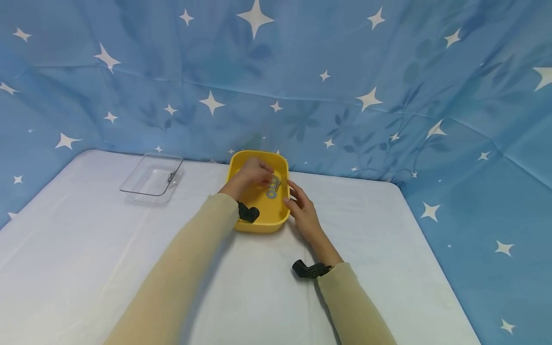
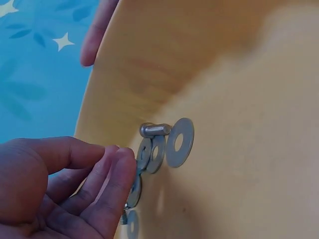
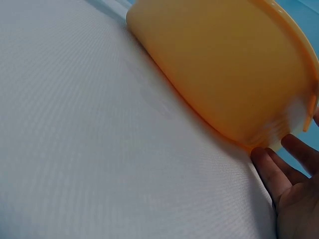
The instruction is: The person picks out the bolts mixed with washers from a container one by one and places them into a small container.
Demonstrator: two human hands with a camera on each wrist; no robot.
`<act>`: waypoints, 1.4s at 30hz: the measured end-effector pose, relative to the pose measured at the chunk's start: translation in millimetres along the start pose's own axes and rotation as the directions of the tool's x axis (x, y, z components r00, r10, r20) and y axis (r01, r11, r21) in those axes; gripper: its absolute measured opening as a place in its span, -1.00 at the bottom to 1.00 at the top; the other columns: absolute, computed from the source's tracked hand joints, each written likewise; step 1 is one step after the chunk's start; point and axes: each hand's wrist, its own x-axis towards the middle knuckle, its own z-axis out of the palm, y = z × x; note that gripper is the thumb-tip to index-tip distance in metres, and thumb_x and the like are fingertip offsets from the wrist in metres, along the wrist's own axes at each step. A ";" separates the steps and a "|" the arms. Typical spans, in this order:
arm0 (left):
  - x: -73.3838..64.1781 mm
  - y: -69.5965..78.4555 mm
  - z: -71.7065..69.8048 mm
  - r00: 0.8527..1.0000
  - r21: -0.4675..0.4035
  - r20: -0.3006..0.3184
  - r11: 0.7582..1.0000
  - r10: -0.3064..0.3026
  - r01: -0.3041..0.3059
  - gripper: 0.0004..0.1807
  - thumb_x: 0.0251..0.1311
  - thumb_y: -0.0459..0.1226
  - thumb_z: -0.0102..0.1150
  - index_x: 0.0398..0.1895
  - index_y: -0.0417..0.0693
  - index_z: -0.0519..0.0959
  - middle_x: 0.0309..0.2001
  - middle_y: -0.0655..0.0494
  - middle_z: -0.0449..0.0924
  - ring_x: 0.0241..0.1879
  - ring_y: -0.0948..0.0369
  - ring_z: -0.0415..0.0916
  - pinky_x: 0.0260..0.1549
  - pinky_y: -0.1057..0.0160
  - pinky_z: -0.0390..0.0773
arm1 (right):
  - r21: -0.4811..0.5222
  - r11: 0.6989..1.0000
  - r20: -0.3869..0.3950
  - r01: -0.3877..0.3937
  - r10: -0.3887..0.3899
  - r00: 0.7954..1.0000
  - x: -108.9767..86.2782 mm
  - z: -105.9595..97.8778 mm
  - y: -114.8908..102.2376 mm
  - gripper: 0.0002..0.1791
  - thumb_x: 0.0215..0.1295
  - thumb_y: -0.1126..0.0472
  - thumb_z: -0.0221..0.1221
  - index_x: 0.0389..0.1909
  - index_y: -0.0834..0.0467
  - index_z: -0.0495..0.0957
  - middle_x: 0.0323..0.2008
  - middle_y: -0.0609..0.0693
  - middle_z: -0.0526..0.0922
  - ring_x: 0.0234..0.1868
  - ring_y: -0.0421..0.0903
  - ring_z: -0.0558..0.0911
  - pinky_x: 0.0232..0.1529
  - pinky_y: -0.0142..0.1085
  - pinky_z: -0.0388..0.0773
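Note:
My left hand [image 1: 254, 173] reaches into a yellow plastic box [image 1: 259, 229]. Its thumb and fingertips come close together just above several flat metal washers [image 2: 180, 142], and I see nothing between them. A short metal bolt [image 2: 155, 130] lies against the washers, and a threaded screw end [image 2: 124, 217] shows below the fingers. At the box's right side my right hand [image 1: 304, 213] holds the wall. Its thumb lies over the rim, while other fingers [image 3: 269, 172] touch the outside near the base.
To the left on the white-covered table [image 1: 263, 287] stands a clear, shallow container [image 1: 146, 194] with small metal hardware [image 1: 171, 176] at its right side. A blue, star-patterned curtain [image 1: 276, 72] hangs behind the box and along the right side.

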 end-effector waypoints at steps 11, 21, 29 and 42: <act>6.6 -4.6 7.1 0.997 -0.061 0.053 0.997 -0.050 0.053 -0.68 0.32 -0.41 0.22 0.12 -0.33 0.63 0.02 -0.23 0.68 -0.23 0.09 0.66 -0.04 0.24 0.74 | -0.008 1.000 -0.001 -0.001 0.001 1.000 0.7 1.2 1.5 -0.39 0.54 -0.03 0.06 0.54 -0.23 0.19 0.51 0.02 0.29 0.47 0.08 0.40 0.38 0.04 0.50; 7.6 -8.6 11.4 0.995 -0.012 0.080 0.998 -0.054 0.055 -0.67 0.29 -0.45 0.22 0.10 -0.38 0.63 0.00 -0.27 0.67 -0.22 0.08 0.64 0.06 0.17 0.72 | 0.001 1.000 0.013 0.012 -0.012 1.000 -1.2 3.5 0.0 -0.38 0.54 -0.04 0.07 0.55 -0.18 0.19 0.51 0.05 0.30 0.48 0.11 0.39 0.38 0.09 0.48; 12.0 -5.8 18.1 0.996 0.040 0.090 0.999 -0.005 0.001 -0.65 0.27 -0.48 0.19 0.13 -0.34 0.63 -0.03 -0.23 0.69 -0.27 0.12 0.54 -0.20 0.35 0.63 | -0.021 0.999 0.002 0.039 -0.039 0.999 -1.4 -1.0 -0.1 -0.40 0.55 -0.02 0.06 0.54 -0.23 0.19 0.51 0.04 0.31 0.47 0.11 0.41 0.36 0.07 0.51; 8.7 -3.6 21.8 0.994 0.059 0.109 0.998 0.015 -0.022 -0.74 0.28 -0.43 0.26 0.01 -0.31 0.70 -0.08 -0.24 0.75 -0.20 0.06 0.72 -0.04 0.18 0.75 | -0.003 1.000 0.047 -0.001 0.002 0.999 -4.6 -2.1 -12.4 -0.38 0.59 0.08 0.01 0.59 -0.10 0.12 0.55 0.13 0.22 0.51 0.16 0.34 0.41 0.06 0.45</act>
